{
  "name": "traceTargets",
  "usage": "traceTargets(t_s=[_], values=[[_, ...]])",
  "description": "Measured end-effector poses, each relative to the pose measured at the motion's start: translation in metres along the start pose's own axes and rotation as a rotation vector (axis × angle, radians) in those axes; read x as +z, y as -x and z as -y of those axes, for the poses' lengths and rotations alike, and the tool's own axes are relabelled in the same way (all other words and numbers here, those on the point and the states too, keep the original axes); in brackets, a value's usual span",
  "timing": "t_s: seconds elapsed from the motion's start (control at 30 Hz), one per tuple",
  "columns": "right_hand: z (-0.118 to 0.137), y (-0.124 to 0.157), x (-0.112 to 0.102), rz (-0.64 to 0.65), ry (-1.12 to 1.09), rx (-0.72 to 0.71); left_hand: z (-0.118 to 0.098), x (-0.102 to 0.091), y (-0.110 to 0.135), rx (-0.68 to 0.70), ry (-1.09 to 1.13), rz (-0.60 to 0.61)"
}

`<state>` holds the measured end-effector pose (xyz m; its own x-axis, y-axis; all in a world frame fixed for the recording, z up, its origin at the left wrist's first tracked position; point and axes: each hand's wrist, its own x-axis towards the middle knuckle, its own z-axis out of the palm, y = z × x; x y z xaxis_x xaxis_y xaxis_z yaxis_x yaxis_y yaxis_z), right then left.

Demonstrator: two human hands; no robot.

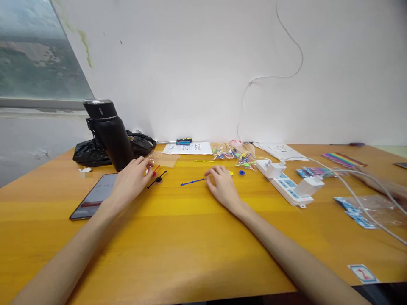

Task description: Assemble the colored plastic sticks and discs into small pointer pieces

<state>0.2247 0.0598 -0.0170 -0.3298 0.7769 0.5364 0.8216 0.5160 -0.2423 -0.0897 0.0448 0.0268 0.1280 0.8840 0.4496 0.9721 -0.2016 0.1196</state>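
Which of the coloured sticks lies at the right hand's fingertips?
The blue stick; red and black lie by the left hand, yellow farther back.

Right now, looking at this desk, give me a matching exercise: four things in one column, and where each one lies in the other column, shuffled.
1 blue stick
2 black stick
3 phone
4 power strip

A flat, beside the left forearm
B one end at the right hand, by its fingers
C off to the right of the right hand
D by the fingertips of the left hand

Pairs: 1-B, 2-D, 3-A, 4-C.
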Motion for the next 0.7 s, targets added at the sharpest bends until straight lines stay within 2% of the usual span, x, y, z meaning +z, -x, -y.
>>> traceTargets(t_s=[0.07,0.17,0.23,0.4,0.7], values=[[-0.016,-0.002,-0.002,-0.047,0.185,0.096,-0.009,0.003,0.001,0.159,0.114,-0.016],[-0.043,-0.001,-0.006,-0.05,0.383,0.236,-0.023,0.008,0.002,0.382,0.271,0.076],[-0.058,0.001,-0.008,-0.013,0.465,0.298,-0.03,0.01,0.005,0.46,0.319,0.137],[-0.076,0.002,-0.016,0.128,0.492,0.379,-0.037,0.012,0.009,0.492,0.399,0.204],[-0.075,-0.002,-0.025,0.167,0.431,0.325,-0.035,0.013,0.01,0.465,0.451,0.22]])
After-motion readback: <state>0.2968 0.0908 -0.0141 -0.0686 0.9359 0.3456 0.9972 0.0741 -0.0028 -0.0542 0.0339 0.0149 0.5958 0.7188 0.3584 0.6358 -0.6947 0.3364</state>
